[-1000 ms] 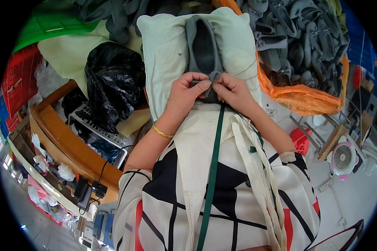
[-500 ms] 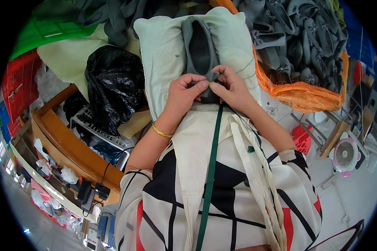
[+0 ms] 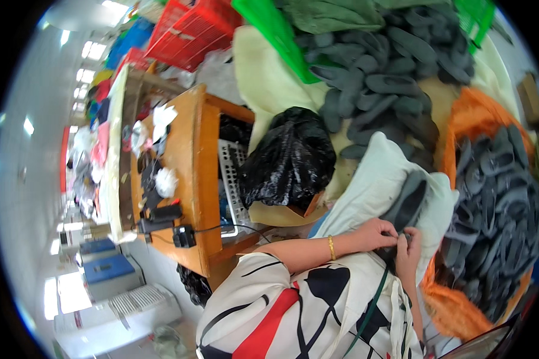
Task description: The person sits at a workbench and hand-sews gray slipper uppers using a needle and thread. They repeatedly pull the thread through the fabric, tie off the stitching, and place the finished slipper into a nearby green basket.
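Note:
A dark grey slip-on shoe (image 3: 407, 200) lies on a pale cushion (image 3: 354, 200) on my lap, its opening facing up. At its near end, a small grey bow (image 3: 406, 236) is mostly covered by my fingers. My left hand (image 3: 377, 234), below a gold bracelet, is closed in a pinch at the bow. From the other side my right hand (image 3: 408, 250) pinches the same spot, thumb and fingers pressed together. The fingertips of both hands almost meet. A green strap (image 3: 371, 308) hangs down over my patterned clothing.
Many grey shoes lie in a heap (image 3: 389, 90) beyond the cushion. An orange sack (image 3: 461, 308) full of shoes stands at the right. To the left are a black plastic bag (image 3: 290, 161) and a wooden desk (image 3: 194, 179). Green (image 3: 275, 42) and red crates (image 3: 191, 33) stand farther back.
The view has swung to the left, so my hands, the cushion and the shoe now appear farther right and lower. Both hands still pinch at the shoe's bow.

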Demonstrator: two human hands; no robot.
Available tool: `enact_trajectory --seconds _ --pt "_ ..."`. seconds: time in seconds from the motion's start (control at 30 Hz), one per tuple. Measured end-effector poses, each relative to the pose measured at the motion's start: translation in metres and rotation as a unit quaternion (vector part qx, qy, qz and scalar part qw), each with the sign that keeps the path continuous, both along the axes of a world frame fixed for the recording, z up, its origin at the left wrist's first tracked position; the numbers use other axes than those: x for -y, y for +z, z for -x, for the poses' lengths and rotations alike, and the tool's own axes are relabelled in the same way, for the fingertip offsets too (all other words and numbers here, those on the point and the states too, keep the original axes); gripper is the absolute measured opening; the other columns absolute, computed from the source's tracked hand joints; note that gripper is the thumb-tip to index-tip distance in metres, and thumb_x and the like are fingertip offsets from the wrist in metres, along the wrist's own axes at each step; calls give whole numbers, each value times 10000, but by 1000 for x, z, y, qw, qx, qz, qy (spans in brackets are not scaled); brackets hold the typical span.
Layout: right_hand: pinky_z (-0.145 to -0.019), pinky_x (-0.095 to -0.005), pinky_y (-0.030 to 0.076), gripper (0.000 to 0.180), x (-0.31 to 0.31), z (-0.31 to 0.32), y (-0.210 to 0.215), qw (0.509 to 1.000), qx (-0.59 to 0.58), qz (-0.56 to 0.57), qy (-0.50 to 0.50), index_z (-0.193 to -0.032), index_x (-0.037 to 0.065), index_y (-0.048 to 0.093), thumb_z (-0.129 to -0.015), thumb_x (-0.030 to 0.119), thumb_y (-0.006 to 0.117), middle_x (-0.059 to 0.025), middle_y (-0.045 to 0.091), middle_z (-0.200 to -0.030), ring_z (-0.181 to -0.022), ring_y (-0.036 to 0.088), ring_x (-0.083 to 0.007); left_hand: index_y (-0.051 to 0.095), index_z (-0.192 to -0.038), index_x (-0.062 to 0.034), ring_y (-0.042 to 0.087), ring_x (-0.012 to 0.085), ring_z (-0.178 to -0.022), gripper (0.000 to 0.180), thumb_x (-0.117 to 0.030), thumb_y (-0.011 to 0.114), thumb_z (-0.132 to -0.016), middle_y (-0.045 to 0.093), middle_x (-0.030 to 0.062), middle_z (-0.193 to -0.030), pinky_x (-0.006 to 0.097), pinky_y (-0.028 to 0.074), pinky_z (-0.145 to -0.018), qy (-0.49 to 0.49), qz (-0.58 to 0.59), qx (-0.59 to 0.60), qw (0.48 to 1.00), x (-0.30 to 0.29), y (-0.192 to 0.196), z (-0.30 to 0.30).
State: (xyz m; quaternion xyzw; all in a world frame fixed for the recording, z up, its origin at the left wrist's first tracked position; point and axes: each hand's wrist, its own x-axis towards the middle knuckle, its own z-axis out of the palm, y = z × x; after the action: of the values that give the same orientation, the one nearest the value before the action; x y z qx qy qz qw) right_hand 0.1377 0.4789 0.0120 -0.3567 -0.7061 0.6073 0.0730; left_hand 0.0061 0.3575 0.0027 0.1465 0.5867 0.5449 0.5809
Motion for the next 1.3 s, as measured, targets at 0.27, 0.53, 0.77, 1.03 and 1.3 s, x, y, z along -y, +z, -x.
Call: enact_trajectory --seconds 0.27,0.53,0.77,1.03,1.3 --pt "-494 -204 360 203 -17 12 33 976 67 206 31 -1175 52 497 -980 109 500 -3 543 -696 -570 481 -50 672 -880 -23 625 148 -779 194 -209 714 -844 681 76 -828 303 490 -696 -35 -46 -141 988 -3 0 -3" --pt "-788 -372 455 139 -40 22 50 948 -21 -215 235 -1015 4 621 -886 39 582 -172 599 -944 -917 577 -332 623 -888 -26 639 245 -752 221 -233 679 -834 666 121 -817 362 495 -679 -55 -92 -235 966 4 13 2" --pt "-719 -403 433 53 -51 40 21 920 -68 -189 336 -832 11 582 -861 52 596 -163 519 -812 -806 530 -340 592 -924 -39 591 153 -626 153 -162 641 -847 636 69 -776 320 480 -566 -151 -44 -127 979 4 13 28" --pt "-664 -273 430 101 -38 23 8 979 -25 186 75 -870 47 643 -883 145 666 -37 555 -818 -734 524 -156 654 -1010 -70 556 33 -610 138 -151 697 -907 615 -17 -725 200 478 -547 -26 17 -39 999 10 13 20" --pt "-600 -323 462 106 -27 6 32 959 -81 -209 173 -860 67 667 -845 165 703 -77 584 -788 -710 591 -237 668 -990 -34 539 27 -602 135 -118 713 -895 629 -23 -737 186 444 -552 -40 21 -47 998 3 20 13"
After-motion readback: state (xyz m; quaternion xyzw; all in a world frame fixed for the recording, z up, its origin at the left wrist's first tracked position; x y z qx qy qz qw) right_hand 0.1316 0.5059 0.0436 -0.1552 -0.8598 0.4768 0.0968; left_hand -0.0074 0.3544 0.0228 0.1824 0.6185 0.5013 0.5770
